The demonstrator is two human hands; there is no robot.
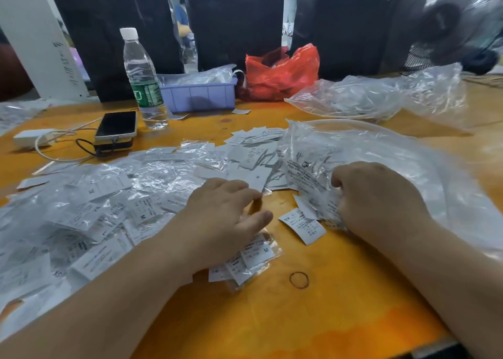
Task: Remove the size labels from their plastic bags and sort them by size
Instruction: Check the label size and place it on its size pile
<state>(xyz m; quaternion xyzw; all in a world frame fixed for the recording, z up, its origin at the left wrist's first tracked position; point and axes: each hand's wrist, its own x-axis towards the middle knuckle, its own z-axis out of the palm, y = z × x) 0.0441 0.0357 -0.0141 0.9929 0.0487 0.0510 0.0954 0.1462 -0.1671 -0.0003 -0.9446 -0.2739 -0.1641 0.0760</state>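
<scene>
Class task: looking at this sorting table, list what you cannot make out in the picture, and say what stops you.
- Head view: fine print on the loose label is too small.
- What the right hand grips: its fingers curl out of sight into the clear bag.
- Red bag contents: crumpled plastic hides them.
- Purple tray contents: covered by plastic.
- Labels under the left hand: hidden.

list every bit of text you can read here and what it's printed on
"M" on the label in the small bag under the left hand
"M" on a label in the left pile
"XL" on a label in that pile
"XS", seen sideways, on the loose label beside the right hand
Fine print on the labels, bottle wrapper and white post: too small or blurred
</scene>
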